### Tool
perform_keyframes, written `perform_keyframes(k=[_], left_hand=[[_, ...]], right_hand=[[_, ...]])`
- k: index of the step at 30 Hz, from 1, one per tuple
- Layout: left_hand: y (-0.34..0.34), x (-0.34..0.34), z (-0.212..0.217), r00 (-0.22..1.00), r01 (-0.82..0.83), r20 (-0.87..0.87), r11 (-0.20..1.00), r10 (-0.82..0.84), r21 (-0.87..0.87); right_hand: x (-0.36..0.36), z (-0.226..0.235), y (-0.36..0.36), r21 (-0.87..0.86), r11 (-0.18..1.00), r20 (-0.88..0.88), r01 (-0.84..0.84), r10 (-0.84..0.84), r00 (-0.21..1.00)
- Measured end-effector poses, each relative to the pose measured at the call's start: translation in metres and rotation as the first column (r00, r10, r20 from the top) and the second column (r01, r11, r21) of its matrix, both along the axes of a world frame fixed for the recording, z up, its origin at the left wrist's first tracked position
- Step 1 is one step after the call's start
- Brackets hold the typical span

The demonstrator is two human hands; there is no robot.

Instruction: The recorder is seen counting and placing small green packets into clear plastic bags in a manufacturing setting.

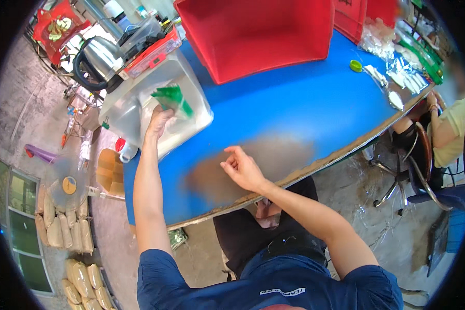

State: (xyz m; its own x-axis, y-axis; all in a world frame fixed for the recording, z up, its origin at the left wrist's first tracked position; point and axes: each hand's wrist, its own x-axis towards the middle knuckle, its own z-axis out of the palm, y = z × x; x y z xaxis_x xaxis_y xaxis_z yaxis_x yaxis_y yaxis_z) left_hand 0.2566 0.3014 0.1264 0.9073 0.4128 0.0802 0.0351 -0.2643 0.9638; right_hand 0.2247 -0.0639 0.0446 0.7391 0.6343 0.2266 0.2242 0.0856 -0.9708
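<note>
A bunch of small green packets is pinched in the left hand, held over the clear plastic bin that sits at the left end of the blue table. The right hand hovers loosely curled and empty above the table's worn brown patch, to the right of the bin. Behind the bin stand an electric kettle and a red crate.

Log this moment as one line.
left hand: holds green packets over clear bin | right hand: empty, above blue table
</note>
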Motion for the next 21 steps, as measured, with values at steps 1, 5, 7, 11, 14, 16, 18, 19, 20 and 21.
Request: perform_keyframes(k=[1, 5, 7, 11, 14, 16, 18, 19, 20, 21], left_hand=[[0.000, 0.013, 0.000, 0.987, 0.088, -0.141, 0.993, -0.077, 0.073], [0.000, 0.065, -0.010, 0.949, 0.220, -0.266, 0.959, -0.168, 0.179], [-0.008, 0.082, -0.025, 0.957, 0.174, -0.267, 0.960, -0.112, 0.219], [-0.005, 0.087, -0.050, 0.998, -0.042, -0.023, 0.926, 0.055, 0.374], [0.045, 0.050, -0.063, 0.928, -0.333, 0.239, 0.925, 0.287, 0.181], [-0.011, 0.060, -0.078, 0.852, -0.412, 0.146, 0.817, 0.503, -0.404], [0.002, 0.028, -0.077, 0.813, -0.257, 0.181, 0.620, 0.554, -0.742], [-0.023, 0.025, -0.087, 0.817, -0.244, 0.145, 0.562, 0.559, -0.790], [-0.034, 0.009, -0.089, 0.831, -0.183, 0.162, 0.535, 0.533, -0.825], [-0.049, -0.004, -0.092, 0.846, -0.112, 0.180, 0.499, 0.501, -0.860]], right_hand=[[-0.002, 0.002, -0.001, -0.003, 1.000, -0.015, -0.001, 0.001, 1.000], [-0.002, 0.002, 0.003, -0.045, 0.999, -0.007, -0.002, 0.002, 1.000], [-0.002, 0.001, 0.002, -0.073, 0.997, -0.019, 0.001, -0.002, 1.000], [-0.004, 0.003, 0.000, -0.088, 0.996, -0.021, 0.006, -0.008, 1.000], [-0.014, 0.003, 0.011, -0.067, 0.998, 0.021, -0.014, 0.015, 1.000], [0.002, -0.013, -0.001, -0.122, 0.989, 0.056, 0.083, -0.077, 0.995], [0.000, -0.002, 0.006, -0.078, 0.995, 0.072, 0.070, -0.064, 0.995], [0.008, -0.011, 0.002, -0.077, 0.994, 0.061, 0.076, -0.071, 0.996], [0.009, -0.009, 0.005, -0.088, 0.992, 0.072, 0.090, -0.084, 0.994], [0.012, -0.011, 0.005, -0.060, 0.992, 0.115, 0.110, -0.102, 0.988]])
